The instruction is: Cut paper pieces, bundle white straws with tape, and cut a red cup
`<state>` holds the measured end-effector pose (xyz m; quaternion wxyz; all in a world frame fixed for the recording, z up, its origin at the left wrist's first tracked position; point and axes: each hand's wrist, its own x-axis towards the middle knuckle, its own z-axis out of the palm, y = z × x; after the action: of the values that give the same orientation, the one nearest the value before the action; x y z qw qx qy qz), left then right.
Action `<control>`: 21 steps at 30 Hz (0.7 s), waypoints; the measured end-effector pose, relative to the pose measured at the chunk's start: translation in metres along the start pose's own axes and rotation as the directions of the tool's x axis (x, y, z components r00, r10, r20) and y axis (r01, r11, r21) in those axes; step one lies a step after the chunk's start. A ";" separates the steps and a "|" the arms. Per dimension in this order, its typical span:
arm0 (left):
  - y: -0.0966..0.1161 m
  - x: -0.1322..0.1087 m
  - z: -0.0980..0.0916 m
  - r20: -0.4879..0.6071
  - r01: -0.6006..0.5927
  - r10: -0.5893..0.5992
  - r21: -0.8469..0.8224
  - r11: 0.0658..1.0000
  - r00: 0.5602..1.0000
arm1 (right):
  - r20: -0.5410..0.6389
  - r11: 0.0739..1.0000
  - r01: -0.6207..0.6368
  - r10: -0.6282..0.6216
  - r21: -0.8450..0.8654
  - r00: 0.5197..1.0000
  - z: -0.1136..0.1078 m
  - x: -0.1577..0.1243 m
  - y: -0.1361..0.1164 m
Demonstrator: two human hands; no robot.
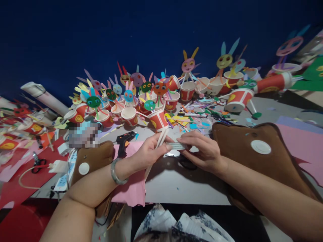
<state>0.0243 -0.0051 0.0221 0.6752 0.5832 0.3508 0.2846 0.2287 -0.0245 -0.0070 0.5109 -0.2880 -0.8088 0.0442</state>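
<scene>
My left hand (151, 149), with a bangle on its wrist, is closed on thin white strips (162, 138) that stick up past the fingers and also show below the palm. My right hand (200, 148) pinches a small flat pale piece with greyish stripes (177, 146); its kind is hard to make out. My left thumb touches the near end of that piece. Both hands are held close together above the grey table (186, 191). Under them lie scissors (188, 163) with dark handles, partly hidden. A black and orange glue gun (124, 143) lies left of my left hand.
Several red and white paper cups (158, 120) with paper rabbit figures line the back. Paper scraps and markers (193, 115) lie before them. Brown hot-water bags (234, 148) flank my hands. Pink paper (128, 188) is under my left arm; a power strip (63, 176) stands left.
</scene>
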 end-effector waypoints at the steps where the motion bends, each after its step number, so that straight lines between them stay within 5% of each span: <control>1: -0.001 0.000 0.000 -0.003 0.009 -0.009 -0.003 1.000 1.000 | 0.003 1.000 0.006 -0.006 -0.013 1.000 0.000 0.000 0.000; 10: 0.002 0.000 0.001 -0.125 0.006 -0.002 0.026 1.000 0.992 | -0.003 0.980 0.061 -0.063 -0.188 0.998 -0.002 0.000 0.001; 21: 0.001 0.001 -0.002 -0.112 -0.101 0.126 0.204 0.974 0.986 | 0.055 0.916 0.164 -0.155 -0.367 0.986 -0.002 -0.007 0.009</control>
<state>0.0227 -0.0029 0.0232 0.5734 0.6476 0.3846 0.3223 0.2362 -0.0208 -0.0153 0.4394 -0.3116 -0.8296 -0.1471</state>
